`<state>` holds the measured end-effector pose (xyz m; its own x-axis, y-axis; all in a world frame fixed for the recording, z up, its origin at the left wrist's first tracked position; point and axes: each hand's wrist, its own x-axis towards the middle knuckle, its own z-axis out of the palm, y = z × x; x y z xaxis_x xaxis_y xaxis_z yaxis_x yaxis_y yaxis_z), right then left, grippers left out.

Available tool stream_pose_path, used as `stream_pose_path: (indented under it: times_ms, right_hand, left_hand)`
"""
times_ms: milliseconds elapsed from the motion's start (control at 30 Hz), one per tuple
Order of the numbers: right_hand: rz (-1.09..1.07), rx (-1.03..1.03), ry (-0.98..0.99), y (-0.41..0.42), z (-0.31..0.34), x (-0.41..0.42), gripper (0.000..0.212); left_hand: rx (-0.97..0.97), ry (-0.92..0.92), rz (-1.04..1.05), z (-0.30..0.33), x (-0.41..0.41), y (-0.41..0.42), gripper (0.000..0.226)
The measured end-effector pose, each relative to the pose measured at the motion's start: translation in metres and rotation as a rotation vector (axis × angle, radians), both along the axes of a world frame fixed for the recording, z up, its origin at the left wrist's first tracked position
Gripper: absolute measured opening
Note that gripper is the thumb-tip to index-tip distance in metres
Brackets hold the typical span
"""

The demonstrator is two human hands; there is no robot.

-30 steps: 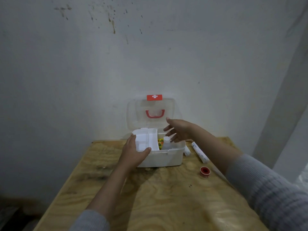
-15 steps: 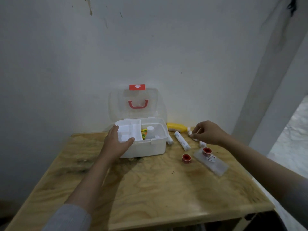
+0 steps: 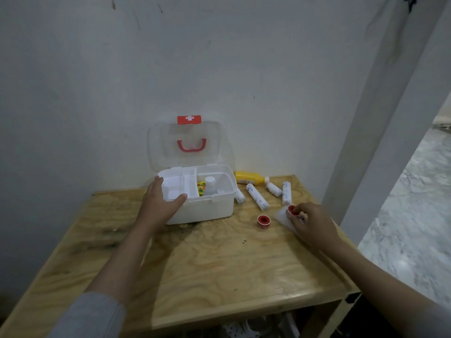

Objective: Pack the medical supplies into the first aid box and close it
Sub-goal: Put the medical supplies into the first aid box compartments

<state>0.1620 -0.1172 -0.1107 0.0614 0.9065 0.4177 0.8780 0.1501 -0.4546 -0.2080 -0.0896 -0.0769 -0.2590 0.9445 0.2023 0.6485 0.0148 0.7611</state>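
The white first aid box (image 3: 207, 211) stands open on the wooden table (image 3: 207, 269), its clear lid (image 3: 186, 145) upright against the wall. Inside are a white tray insert, a white bottle (image 3: 210, 185) and a yellow packet. My left hand (image 3: 159, 203) grips the box's front left corner. My right hand (image 3: 308, 222) pinches a red tape roll (image 3: 291, 209) that rests on a clear flat packet (image 3: 283, 215). A second red tape roll (image 3: 263, 221) lies nearer the box. Several white bandage rolls (image 3: 257, 196) and a yellow bottle (image 3: 249, 178) lie to the right of the box.
The table stands in a corner against a white wall, with a white pillar (image 3: 380, 118) at its right. Beyond the right edge a grey floor (image 3: 410, 203) shows. Things are dimly visible under the table's front edge.
My right hand left the box, reached to the bandage rolls at the right, then came nearer and closed on the red tape roll. The left hand stayed on the box. The view shifted right.
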Motion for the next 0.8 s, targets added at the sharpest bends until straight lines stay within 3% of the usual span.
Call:
stream_pose_path:
  times_ms: [100,200,433,800]
  right_hand:
    - [0.079,0.077,0.011,-0.005,0.002,-0.015,0.014]
    - [0.177,-0.001,-0.001,-0.007,0.002,-0.031,0.014]
    - [0.203,-0.131,-0.078,-0.008,-0.002,-0.046,0.031]
    - [0.249,-0.246,-0.048,-0.002,0.004,-0.055,0.031]
  left_hand:
    - [-0.002,-0.001,0.003,0.000,0.000,0.000,0.088]
    - [-0.003,-0.001,0.009,0.000,0.000,0.000,0.088]
    - [0.002,-0.014,0.003,0.001,0.001,-0.002,0.087]
    - [0.008,-0.018,-0.009,0.001,0.001,-0.003,0.087]
